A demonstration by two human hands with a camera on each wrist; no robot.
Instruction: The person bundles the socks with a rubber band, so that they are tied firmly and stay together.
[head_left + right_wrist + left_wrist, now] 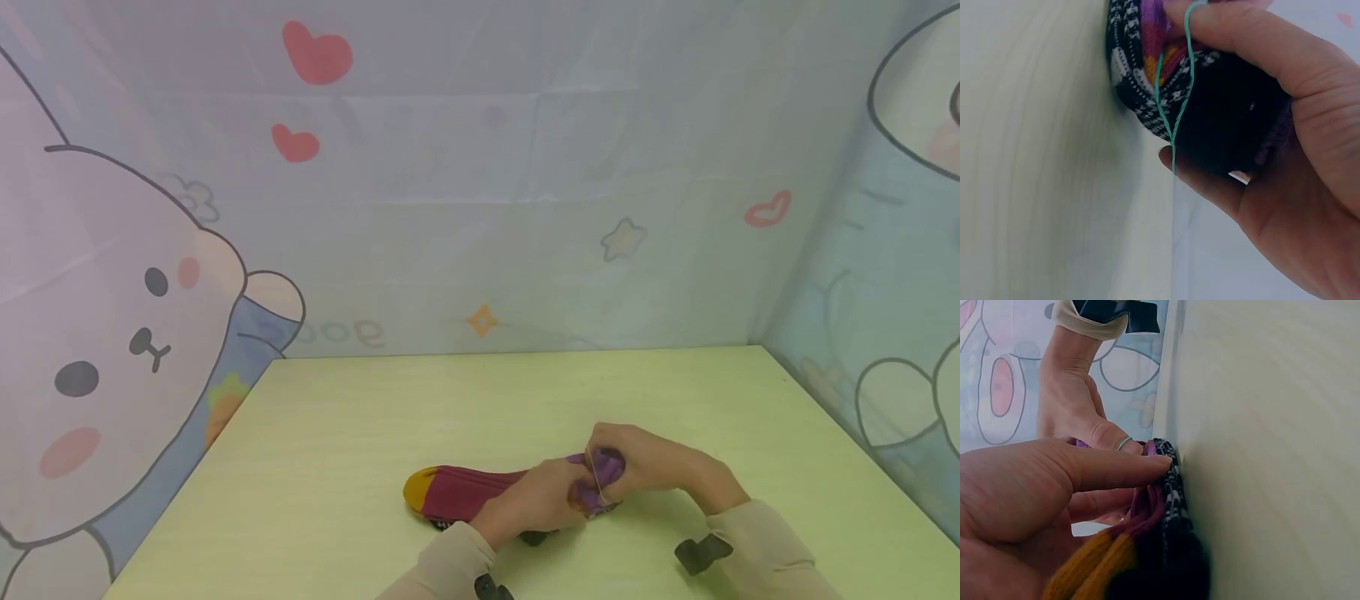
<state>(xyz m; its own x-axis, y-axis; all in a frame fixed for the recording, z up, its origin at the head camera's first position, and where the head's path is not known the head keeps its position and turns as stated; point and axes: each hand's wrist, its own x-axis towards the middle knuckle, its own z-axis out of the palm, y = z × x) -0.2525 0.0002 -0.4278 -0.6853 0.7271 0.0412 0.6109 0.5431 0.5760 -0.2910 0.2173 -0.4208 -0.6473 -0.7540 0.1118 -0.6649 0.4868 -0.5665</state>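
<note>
A maroon sock with a mustard toe lies on the table, paired with a black-and-white patterned sock under it. My left hand grips the pair around the middle, thumb along its side. At the right end, my right hand holds the folded-over cuff, where purple knit shows between the two hands. Black and white knit wraps over that end in the right wrist view. A thin teal string loops from the right hand's finger and thumb area across the socks and hangs down.
The pale yellow table stretches around the hands to a back edge. Behind it and at both sides hang cloth walls printed with hearts and cartoon animals. A dark wrist mount sits at the right sleeve.
</note>
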